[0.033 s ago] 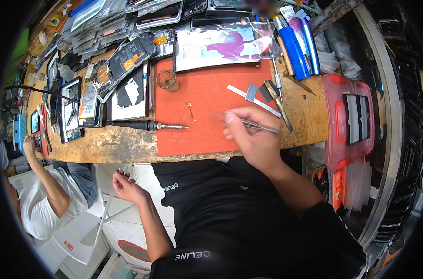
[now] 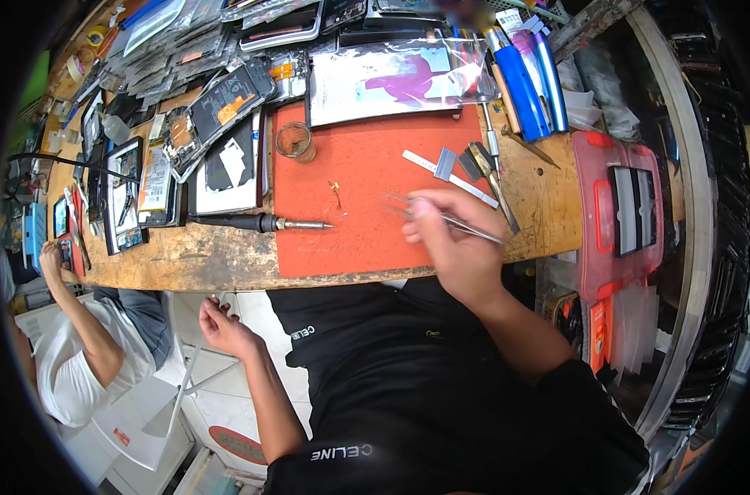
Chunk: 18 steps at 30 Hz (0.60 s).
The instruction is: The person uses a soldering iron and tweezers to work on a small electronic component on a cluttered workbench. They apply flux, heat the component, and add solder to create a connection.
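Observation:
My right hand (image 2: 459, 247) is closed around metal tweezers (image 2: 472, 228) above the right part of the orange mat (image 2: 350, 256). The two tips of the tweezers stand a little apart, with nothing visible between them. A small gold-coloured flex piece (image 2: 335, 193) lies on the mat to their left, with a tiny pale bit beside it. My left hand (image 2: 225, 327) hangs below the table edge, its fingers pinched together; what they hold, if anything, is too small to make out. A soldering iron (image 2: 263, 223) with a black handle rests across the mat's left edge, tip pointing right.
A small glass jar (image 2: 296, 143) stands at the mat's upper left. Phone parts (image 2: 226, 99) pile up behind it. A blade tool and pale strip (image 2: 445, 164) lie upper right. A red case (image 2: 601, 219) borders the table's right end. Another person's arm (image 2: 86, 318) is at far left.
My right hand and the tweezers have shifted slightly to the right, away from the gold-coloured piece. My left hand stays nearly in place.

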{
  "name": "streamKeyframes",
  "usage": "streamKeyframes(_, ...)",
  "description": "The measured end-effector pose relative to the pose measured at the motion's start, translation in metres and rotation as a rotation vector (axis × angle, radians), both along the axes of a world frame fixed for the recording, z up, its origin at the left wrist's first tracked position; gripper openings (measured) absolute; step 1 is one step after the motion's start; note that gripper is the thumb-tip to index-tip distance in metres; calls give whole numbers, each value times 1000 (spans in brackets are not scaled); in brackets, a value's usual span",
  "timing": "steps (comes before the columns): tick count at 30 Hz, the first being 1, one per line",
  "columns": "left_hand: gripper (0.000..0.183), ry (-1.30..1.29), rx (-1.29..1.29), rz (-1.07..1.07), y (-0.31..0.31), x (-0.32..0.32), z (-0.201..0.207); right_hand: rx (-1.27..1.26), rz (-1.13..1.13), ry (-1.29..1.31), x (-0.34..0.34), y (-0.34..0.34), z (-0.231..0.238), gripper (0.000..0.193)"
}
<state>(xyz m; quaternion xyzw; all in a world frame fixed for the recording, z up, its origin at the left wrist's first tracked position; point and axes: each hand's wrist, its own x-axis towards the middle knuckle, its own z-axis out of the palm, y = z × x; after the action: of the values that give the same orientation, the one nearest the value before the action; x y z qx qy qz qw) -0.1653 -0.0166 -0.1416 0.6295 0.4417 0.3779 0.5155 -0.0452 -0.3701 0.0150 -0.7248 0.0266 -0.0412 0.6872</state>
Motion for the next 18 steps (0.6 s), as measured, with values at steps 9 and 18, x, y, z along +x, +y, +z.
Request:
streamKeyframes(9,32,-139,-14,-478,126,102,-100,-557,160,-582,4,-37,5,23)
streamKeyframes(18,30,159,242,-428,135,141,-87,-1046,366,-843,27,-16,5,35)
